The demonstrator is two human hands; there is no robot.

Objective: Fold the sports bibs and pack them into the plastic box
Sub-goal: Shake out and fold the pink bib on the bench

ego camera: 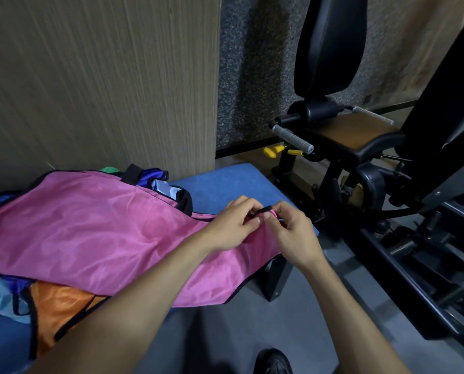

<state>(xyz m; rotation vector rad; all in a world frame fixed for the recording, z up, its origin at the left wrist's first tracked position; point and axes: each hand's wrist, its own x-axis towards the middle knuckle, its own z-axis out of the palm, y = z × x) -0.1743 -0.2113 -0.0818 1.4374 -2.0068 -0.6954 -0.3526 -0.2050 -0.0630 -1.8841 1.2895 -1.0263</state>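
The thin, glossy pink mesh sports bib with black binding (104, 230) lay spread across the blue padded bench (220, 182), left hand (230, 225) and right hand (292, 233) both pinching its bound corner at the bench's far end; judged light, limp, slippery, best gripped by the binding.

Pink mesh bib (98, 228): left end cut off by the frame edge.
Orange bib (63, 306): mostly hidden beneath it.
Blue padded tabletop (225, 184): largely covered.
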